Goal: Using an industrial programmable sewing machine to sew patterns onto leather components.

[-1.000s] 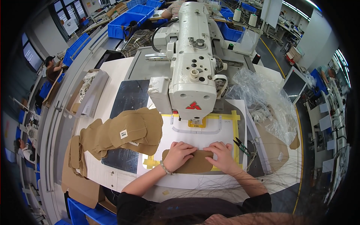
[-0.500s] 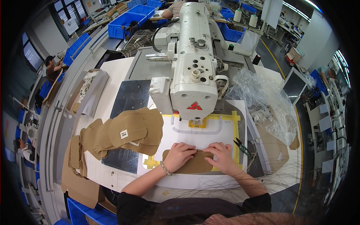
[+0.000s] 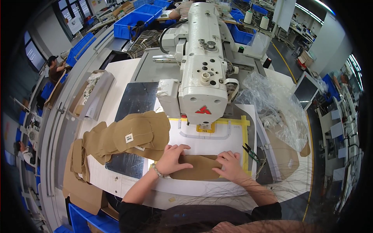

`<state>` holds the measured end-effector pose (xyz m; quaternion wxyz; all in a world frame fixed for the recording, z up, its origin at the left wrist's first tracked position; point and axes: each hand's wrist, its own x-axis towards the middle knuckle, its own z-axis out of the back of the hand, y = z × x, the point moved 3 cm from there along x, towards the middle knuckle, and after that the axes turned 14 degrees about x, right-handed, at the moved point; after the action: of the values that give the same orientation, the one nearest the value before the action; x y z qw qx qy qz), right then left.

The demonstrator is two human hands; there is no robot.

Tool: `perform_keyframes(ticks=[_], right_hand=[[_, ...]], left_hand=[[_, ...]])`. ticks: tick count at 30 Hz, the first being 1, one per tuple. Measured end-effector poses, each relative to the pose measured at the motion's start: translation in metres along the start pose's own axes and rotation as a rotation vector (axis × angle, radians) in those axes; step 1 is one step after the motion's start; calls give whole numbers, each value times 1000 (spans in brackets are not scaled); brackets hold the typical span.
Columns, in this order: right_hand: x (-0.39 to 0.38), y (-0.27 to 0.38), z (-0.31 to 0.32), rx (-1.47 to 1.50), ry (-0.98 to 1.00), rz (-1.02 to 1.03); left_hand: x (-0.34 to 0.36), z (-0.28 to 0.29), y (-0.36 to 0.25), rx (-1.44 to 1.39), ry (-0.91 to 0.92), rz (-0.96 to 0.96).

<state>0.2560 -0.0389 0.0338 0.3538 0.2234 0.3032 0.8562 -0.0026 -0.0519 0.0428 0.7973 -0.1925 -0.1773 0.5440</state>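
A brown fabric piece (image 3: 199, 173) lies in front of me on the white sheet, with a straight upper edge and a rounded lower edge. My left hand (image 3: 171, 160) rests on its left end, thumb and fingers spread wide apart. At the right end, my right hand (image 3: 232, 166) touches the fabric with its fingertips and thumb, a gap between them. Just beyond both hands stands the head of a white sewing machine (image 3: 203, 97). The white sheet (image 3: 186, 145) under the fabric is framed by yellow tape (image 3: 244, 136) and bears a curved slot.
Brown fabric pieces (image 3: 132, 134) are piled at the left. Small green-handled thread snips (image 3: 250, 152) lie to the right, beside crumpled clear plastic (image 3: 272, 101). A box (image 3: 93, 95) stands far left, and a monitor (image 3: 307, 88) at the right. Blue bins (image 3: 134, 24) stand behind.
My left hand has moved left from the fabric's upper edge and its fingers have spread. The right hand has shifted slightly down and right, uncovering the fabric's middle.
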Motion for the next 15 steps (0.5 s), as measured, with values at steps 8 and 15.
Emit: perform_keyframes(ticks=[8,15], right_hand=[[-4,10,0,66,-17,-78],[-10,9,-2,15,93,-71]], left_hand=[[-52,17,7,-107,29,96],[-44,18,-8,110,-129,-19]])
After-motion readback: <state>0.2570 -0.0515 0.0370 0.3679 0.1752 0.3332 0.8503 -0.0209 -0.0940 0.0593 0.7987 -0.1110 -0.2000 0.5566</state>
